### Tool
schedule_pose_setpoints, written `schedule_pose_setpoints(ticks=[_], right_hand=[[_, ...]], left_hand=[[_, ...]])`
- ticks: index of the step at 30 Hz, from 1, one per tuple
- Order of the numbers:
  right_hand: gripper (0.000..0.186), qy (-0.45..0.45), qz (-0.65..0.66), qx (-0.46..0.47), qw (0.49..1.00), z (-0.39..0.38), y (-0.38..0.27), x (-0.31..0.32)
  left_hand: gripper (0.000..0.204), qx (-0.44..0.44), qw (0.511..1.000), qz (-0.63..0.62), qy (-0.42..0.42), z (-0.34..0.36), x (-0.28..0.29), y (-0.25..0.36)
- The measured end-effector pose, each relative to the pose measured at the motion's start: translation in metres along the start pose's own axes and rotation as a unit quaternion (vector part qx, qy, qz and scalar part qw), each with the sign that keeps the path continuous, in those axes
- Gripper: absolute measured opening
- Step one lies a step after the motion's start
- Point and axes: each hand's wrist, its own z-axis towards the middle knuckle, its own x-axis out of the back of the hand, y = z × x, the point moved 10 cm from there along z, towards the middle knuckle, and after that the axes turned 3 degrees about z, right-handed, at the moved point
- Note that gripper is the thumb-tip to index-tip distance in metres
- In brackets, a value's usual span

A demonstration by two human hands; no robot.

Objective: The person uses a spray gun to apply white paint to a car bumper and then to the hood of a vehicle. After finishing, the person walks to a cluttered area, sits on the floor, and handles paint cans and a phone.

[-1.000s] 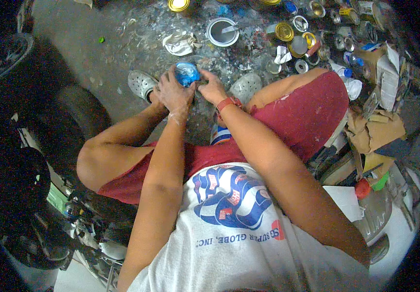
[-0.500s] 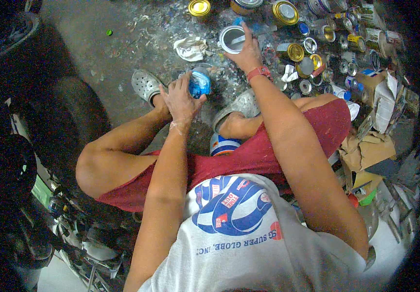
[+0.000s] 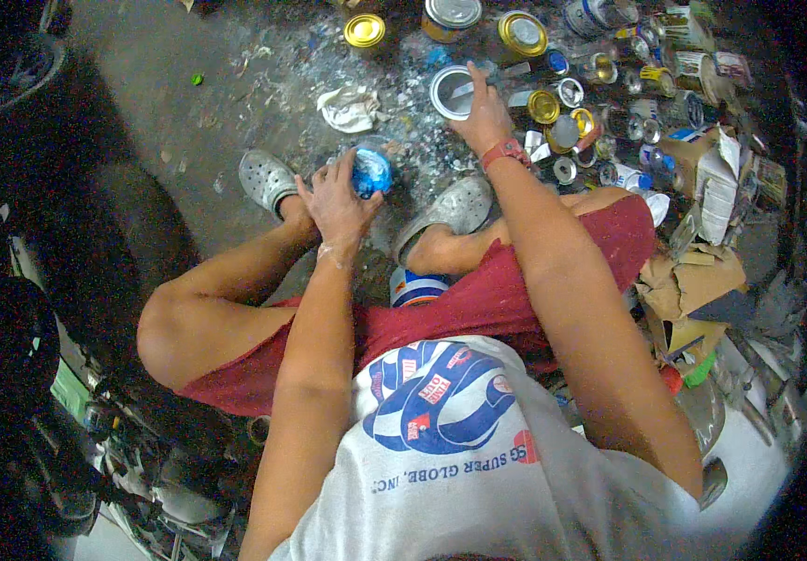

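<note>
My left hand (image 3: 336, 201) curls around a small clear cup of bright blue paint (image 3: 372, 174), which sits near the toe of my left clog. Farther off and to the right, my right hand (image 3: 485, 117) grips the side of an open paint can (image 3: 450, 92). That can has a pale rim and greyish contents, with a flat light strip showing inside it. My right fingers lie along its right side and the thumb is at the near edge. The underside of the can is hidden.
A crumpled white rag (image 3: 348, 109) lies on the paint-spattered floor. Beyond stand a gold-lidded can (image 3: 364, 31) and a larger can (image 3: 452, 13). Many cans and jars crowd the right, beside torn cardboard (image 3: 693, 280). My clogs (image 3: 268, 180) flank the blue cup.
My right hand and the paint can have shifted a little to the right against the floor. My left hand stays around the blue paint cup. The whole view has also shifted slightly.
</note>
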Motion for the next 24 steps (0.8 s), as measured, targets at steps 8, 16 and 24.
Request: schedule_pose_setpoints(ticks=[8, 16, 24], right_hand=[[0.125, 0.117, 0.321, -0.02, 0.94, -0.082, -0.063, 0.146], [0.09, 0.564, 0.312, -0.184, 0.742, -0.362, 0.119, 0.287], [0.137, 0.502, 0.341, -0.397, 0.689, -0.446, 0.273, 0.084]], left_hand=[[0.096, 0.016, 1.0, 0.017, -0.001, 0.006, -0.011, -0.004], [0.099, 0.012, 0.999, 0.048, 0.023, 0.004, -0.027, -0.006], [0.096, 0.015, 0.996, 0.088, 0.025, 0.002, -0.012, -0.008]])
